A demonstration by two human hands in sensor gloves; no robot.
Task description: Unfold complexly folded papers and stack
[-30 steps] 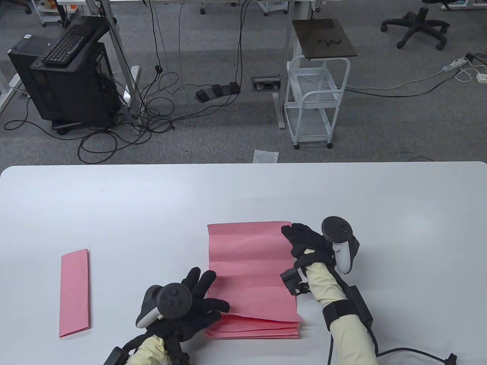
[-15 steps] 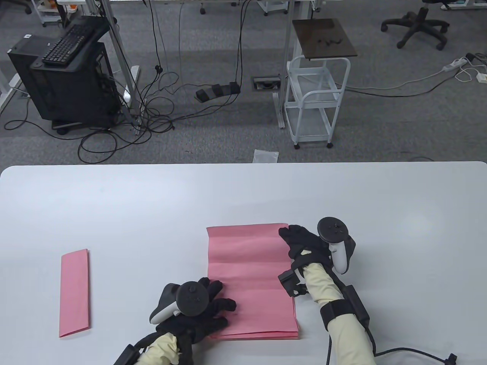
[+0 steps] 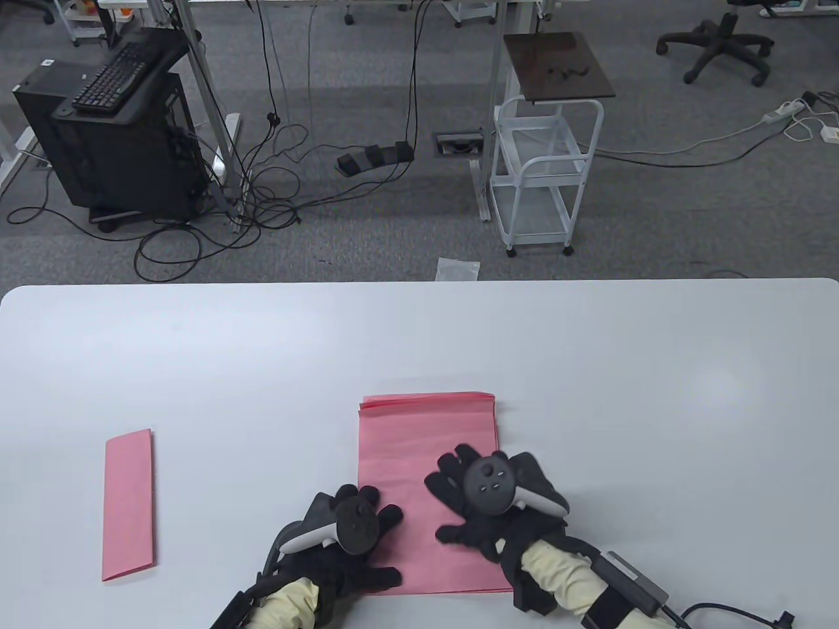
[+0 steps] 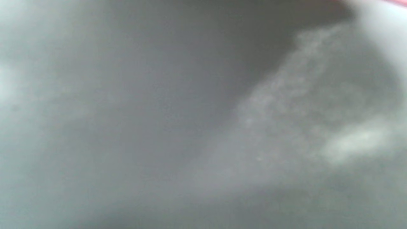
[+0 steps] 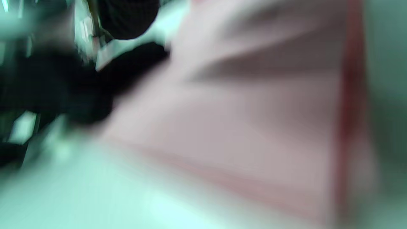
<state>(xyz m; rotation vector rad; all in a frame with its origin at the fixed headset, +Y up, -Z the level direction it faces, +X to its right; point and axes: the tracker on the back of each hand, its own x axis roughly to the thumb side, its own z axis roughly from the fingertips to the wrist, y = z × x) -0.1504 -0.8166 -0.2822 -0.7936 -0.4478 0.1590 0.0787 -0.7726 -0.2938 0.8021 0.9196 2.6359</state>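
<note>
A stack of unfolded pink papers [image 3: 419, 439] lies flat at the table's front middle. My left hand [image 3: 367, 537] rests on its near left part with fingers spread. My right hand [image 3: 465, 504] lies flat on its near right part, fingers spread, holding nothing. A folded pink paper strip [image 3: 129, 504] lies at the left, apart from both hands. The right wrist view is blurred and shows pink paper [image 5: 254, 121] with dark gloved fingers [image 5: 79, 92] at the left. The left wrist view shows only a grey blur.
The white table [image 3: 655, 367] stretches wide to the right and behind the stack. Beyond its far edge are the carpeted floor, a white cart [image 3: 547, 170], cables and a black computer stand [image 3: 111, 131].
My right hand left the stack's far right corner and came down flat onto the near right of the paper. My left hand shifted slightly right along the near left edge. The top sheet now lies flat.
</note>
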